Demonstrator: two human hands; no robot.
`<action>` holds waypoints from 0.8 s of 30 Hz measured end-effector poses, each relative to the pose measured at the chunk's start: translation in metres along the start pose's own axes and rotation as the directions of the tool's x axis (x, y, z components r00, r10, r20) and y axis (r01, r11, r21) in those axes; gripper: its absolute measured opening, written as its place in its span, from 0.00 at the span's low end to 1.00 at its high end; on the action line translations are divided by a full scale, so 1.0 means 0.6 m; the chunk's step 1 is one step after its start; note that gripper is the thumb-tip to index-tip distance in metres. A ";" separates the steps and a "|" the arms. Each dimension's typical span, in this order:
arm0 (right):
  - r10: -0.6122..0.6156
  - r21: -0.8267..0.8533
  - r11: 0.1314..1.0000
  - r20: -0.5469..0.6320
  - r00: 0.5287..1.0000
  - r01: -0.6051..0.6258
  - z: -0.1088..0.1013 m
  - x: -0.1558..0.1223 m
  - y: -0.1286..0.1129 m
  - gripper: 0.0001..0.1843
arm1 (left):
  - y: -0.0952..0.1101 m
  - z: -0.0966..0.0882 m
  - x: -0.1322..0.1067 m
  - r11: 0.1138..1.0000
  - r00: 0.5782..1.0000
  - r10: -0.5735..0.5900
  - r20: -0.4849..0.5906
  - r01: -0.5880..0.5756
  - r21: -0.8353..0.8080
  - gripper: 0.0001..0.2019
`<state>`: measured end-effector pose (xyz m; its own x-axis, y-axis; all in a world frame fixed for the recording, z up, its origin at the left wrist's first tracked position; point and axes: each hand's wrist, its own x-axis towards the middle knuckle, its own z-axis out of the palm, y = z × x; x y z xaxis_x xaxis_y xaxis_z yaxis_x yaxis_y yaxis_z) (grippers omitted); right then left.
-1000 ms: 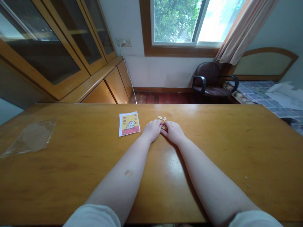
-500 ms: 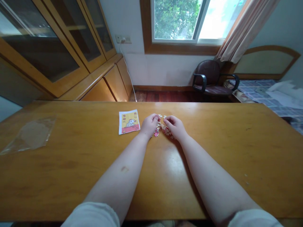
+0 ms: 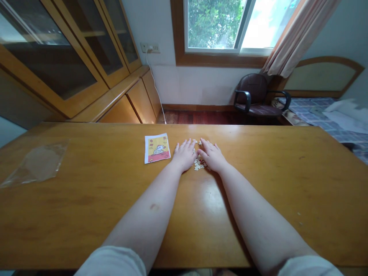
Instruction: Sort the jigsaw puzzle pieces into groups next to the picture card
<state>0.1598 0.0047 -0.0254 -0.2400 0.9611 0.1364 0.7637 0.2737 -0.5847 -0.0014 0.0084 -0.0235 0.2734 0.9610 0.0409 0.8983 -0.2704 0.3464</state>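
Small jigsaw puzzle pieces [image 3: 199,164] lie in a loose heap on the wooden table, partly covered by both hands. My left hand [image 3: 184,154] rests palm down over the heap's left side, fingers stretched out. Over the right side lies my right hand [image 3: 213,155], flat with its fingers spread. The thumb of the right hand comes close to the left hand; whether they touch I cannot tell. Left of the hands is a picture card [image 3: 157,148], showing a white cartoon animal on yellow and pink.
A clear plastic bag [image 3: 43,163] lies at the table's left. The table's [image 3: 115,207] far edge runs just beyond the hands. Behind it stand a wooden cabinet [image 3: 115,103], an armchair [image 3: 254,94] and a bed [image 3: 313,109]. Tiny specks [image 3: 299,218] show on the right.
Both hands have gone from curled, pinching fingers to flat, spread ones over the pieces. More pale pieces show at the near side of the heap. The card has not moved.
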 end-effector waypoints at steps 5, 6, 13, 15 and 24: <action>-0.031 0.022 0.999 0.025 0.999 0.030 0.001 0.001 -0.002 0.24 | 0.003 0.000 -0.001 0.997 0.998 0.063 -0.005 -0.063 -0.047 0.24; -0.029 0.058 0.998 -0.001 1.000 0.029 0.002 0.002 -0.002 0.23 | 0.004 -0.001 -0.002 0.996 0.998 0.059 -0.022 -0.061 -0.061 0.24; -0.058 0.043 0.997 0.020 0.998 0.057 0.006 0.004 -0.002 0.28 | 0.007 -0.002 -0.003 0.996 0.992 0.086 0.093 -0.087 0.007 0.28; -0.059 0.051 0.997 0.033 0.998 0.057 0.007 0.003 -0.002 0.27 | 0.008 -0.003 -0.003 0.995 0.989 0.095 0.113 -0.097 0.013 0.27; 0.148 0.398 0.916 -0.221 0.964 -0.049 0.001 0.009 0.010 0.23 | 0.007 -0.010 -0.004 1.000 0.996 0.016 -0.084 -0.018 -0.020 0.26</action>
<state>0.1627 0.0117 -0.0290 0.0144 0.9749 0.2220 0.4724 0.1891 -0.8609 -0.0003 0.0051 -0.0165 0.2581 0.9580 0.1253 0.8863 -0.2864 0.3638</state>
